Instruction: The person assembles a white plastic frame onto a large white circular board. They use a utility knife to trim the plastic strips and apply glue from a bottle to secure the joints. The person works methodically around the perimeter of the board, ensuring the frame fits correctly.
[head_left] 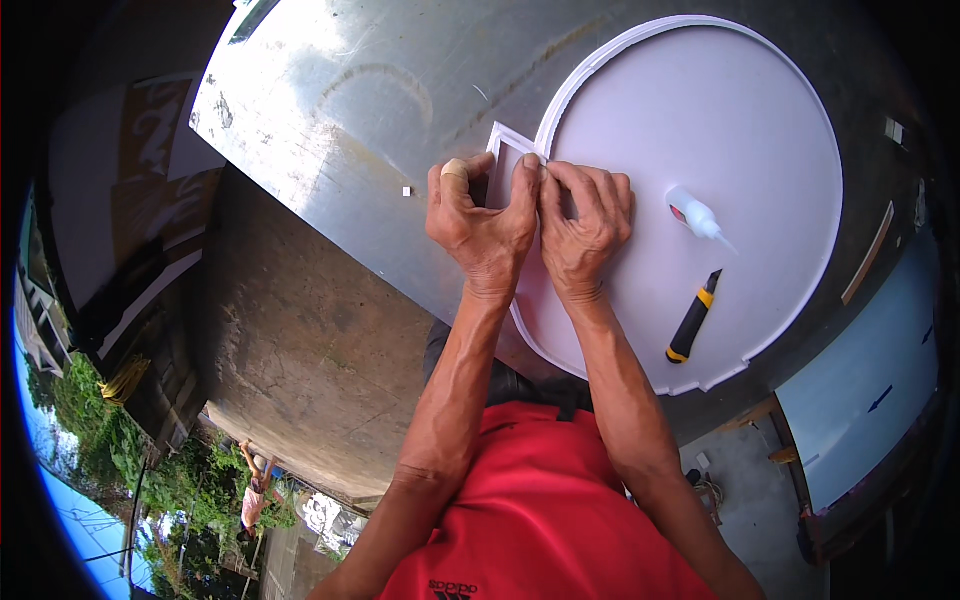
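Note:
A large round white panel [740, 110] with a raised rim lies on the metal worktop. At its left edge a small angular white piece with raised walls [508, 134] meets the rim. My left hand [485, 215] has its fingers closed on this piece, with a tan bandage around one finger. My right hand [585, 215] is pinched at the rim right beside the left thumb; what sits between its fingertips is too small to make out. On the panel, right of my hands, lie a white glue bottle [695, 213] with a thin nozzle and a black-and-yellow utility knife [690, 325].
The shiny metal worktop [300, 110] extends to the left, with a tiny white block [407, 191] on it. A light blue panel [860, 380] stands at the right. Another person [252, 495] is far off at the lower left.

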